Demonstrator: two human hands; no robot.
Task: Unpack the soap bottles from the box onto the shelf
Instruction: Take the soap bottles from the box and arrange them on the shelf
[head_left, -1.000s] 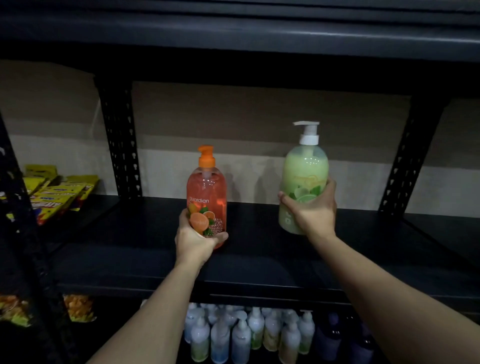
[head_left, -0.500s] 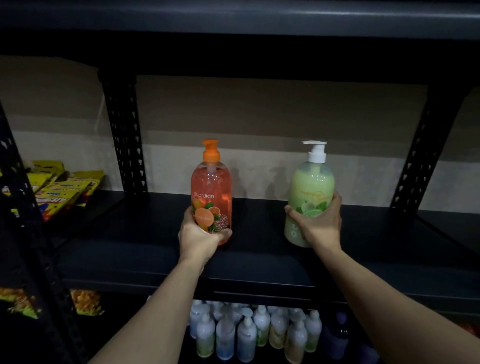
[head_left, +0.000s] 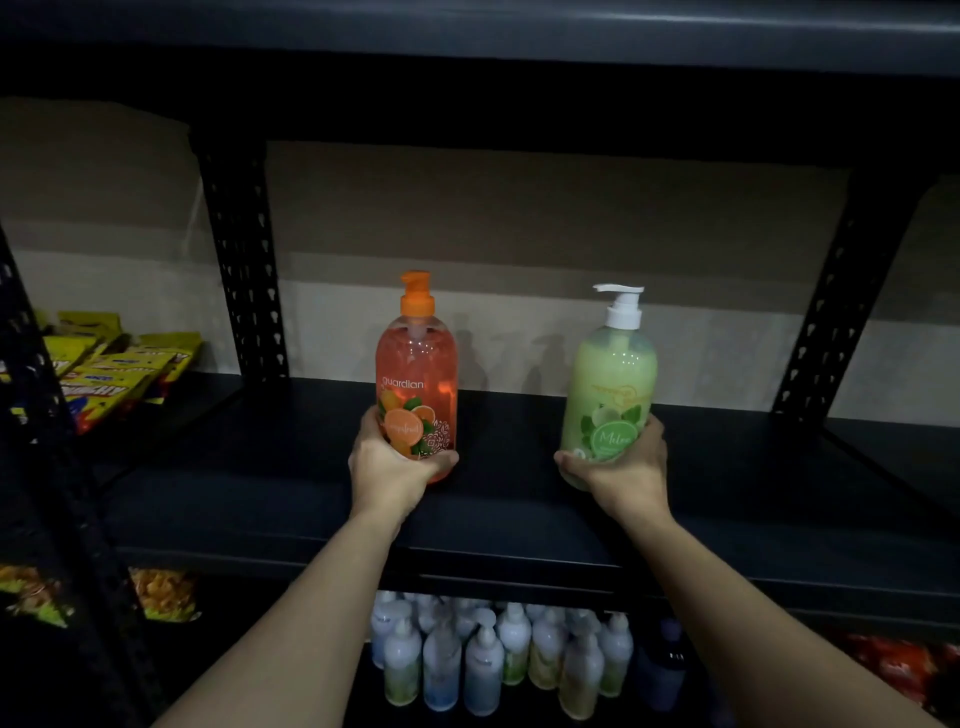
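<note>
An orange soap bottle (head_left: 418, 374) with an orange pump stands upright on the dark shelf (head_left: 519, 525), and my left hand (head_left: 389, 470) grips its lower part. A pale green soap bottle (head_left: 610, 384) with a white pump stands upright to its right, its base held by my right hand (head_left: 626, 470). Both bottles are near the middle of the shelf board, a hand's width or more apart. The box is not in view.
Black perforated uprights (head_left: 244, 260) (head_left: 836, 312) frame the shelf bay. Yellow snack packets (head_left: 109, 374) lie on the neighbouring shelf at left. Several white pump bottles (head_left: 493, 660) stand on the shelf below. Another shelf board (head_left: 467, 31) hangs overhead.
Both bottles have come down and forward onto the shelf board. The green bottle dropped from its raised position to the level of the orange one.
</note>
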